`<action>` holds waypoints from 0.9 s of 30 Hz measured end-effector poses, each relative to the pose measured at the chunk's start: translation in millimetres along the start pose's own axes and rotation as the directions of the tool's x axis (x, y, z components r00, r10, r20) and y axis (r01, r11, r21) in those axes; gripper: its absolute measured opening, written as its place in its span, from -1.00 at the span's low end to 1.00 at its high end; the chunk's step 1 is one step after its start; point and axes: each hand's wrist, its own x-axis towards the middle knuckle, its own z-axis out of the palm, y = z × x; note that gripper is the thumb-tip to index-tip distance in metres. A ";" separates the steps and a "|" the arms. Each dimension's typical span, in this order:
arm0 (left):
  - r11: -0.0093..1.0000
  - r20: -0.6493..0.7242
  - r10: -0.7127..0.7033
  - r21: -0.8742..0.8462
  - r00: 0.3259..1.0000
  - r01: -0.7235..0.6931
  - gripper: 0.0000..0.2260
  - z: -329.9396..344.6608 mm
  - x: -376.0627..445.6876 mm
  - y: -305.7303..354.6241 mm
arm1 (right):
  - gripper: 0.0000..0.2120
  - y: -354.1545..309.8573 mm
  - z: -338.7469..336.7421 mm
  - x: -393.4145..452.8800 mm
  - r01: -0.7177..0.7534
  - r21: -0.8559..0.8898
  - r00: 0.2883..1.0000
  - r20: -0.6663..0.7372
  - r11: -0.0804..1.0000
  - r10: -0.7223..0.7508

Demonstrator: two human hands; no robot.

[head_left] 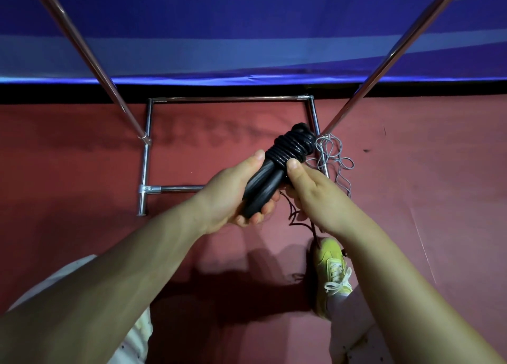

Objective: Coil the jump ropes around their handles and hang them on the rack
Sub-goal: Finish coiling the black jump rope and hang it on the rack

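Observation:
A black jump rope [290, 147] is wound in several turns around the upper part of its two black handles [260, 191], held side by side. My left hand [230, 196] grips the lower ends of the handles. My right hand [310, 191] holds the bundle from the right, thumb pressed at the lowest coil. A loose end of black rope [299, 221] dangles below my right hand toward my shoe. A grey jump rope [332, 158] lies tangled on the floor by the rack's right base. The metal rack [227, 98] stands in front of me.
Two slanted chrome poles [90, 59] rise from the rack's base at left and at right [384, 70]. The floor is red matting [439, 185]. A blue banner [247, 29] covers the wall behind. My yellow shoe [330, 267] stands at lower right.

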 end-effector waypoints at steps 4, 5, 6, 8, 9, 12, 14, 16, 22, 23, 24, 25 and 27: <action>1.000 -0.046 0.020 0.003 0.999 -0.020 -0.40 -1.8 0.4 -1.0 | -0.52 -4.8 -3.7 1.6 -0.089 0.014 0.995 -0.035 0.996 0.090; 1.000 -0.043 0.018 -0.011 0.999 -0.018 -0.39 -1.7 0.5 -0.8 | -0.51 -5.6 -4.3 1.3 -0.090 0.004 0.994 -0.065 0.996 0.090; 1.000 -0.035 0.011 -0.022 0.999 -0.012 -0.39 -1.5 1.1 -0.8 | -0.50 -6.6 -4.6 0.6 -0.089 -0.003 0.991 -0.097 0.996 0.088; 0.999 -0.012 -0.011 -0.042 1.000 0.010 -0.38 -0.4 2.1 -0.9 | -0.50 -6.8 -4.7 -0.1 -0.084 -0.022 0.986 -0.148 0.996 0.080; 0.998 -0.004 -0.022 -0.051 1.000 0.022 -0.37 0.4 2.4 -1.1 | -0.49 -6.6 -4.8 -0.5 -0.082 -0.028 0.983 -0.164 0.996 0.076; 1.000 -0.054 0.006 -0.008 0.999 -0.007 -0.41 3.0 4.0 -1.3 | -0.49 -6.8 -3.1 -0.5 -0.086 -0.020 0.979 -0.187 0.996 0.081; 0.989 -0.154 0.081 0.136 0.985 -0.060 -0.46 3.9 5.3 -1.3 | -0.52 -7.1 0.6 -1.0 -0.110 0.049 0.979 -0.166 0.993 0.116; 0.950 -0.229 0.140 0.306 0.963 -0.065 -0.53 2.7 6.4 -1.7 | -0.53 -6.2 5.1 -1.7 -0.137 0.147 0.984 -0.097 0.980 0.152; 0.863 -0.135 0.053 0.505 0.989 0.023 -0.58 -5.0 6.0 -4.3 | -0.54 -6.8 7.1 -5.6 -0.235 0.267 0.971 0.101 0.935 0.215; 0.854 -0.117 0.052 0.520 0.992 0.016 -0.66 -5.2 6.3 -4.5 | -0.59 -7.5 7.0 -5.4 -0.232 0.290 0.972 0.109 0.929 0.209; 0.860 -0.105 0.051 0.510 0.993 0.009 -0.71 -6.2 6.4 -4.8 | -0.61 -7.1 6.9 -4.9 -0.218 0.307 0.975 0.108 0.926 0.194; 0.880 -0.087 0.055 0.475 0.995 -0.007 -0.69 -7.4 6.0 -4.8 | -0.63 -6.6 6.9 -4.3 -0.197 0.314 0.980 0.095 0.929 0.176; 0.935 -0.051 0.063 0.352 0.997 -0.041 -0.61 -8.9 4.7 -4.5 | -0.68 -6.5 7.0 -3.3 -0.141 0.349 0.990 0.060 0.927 0.128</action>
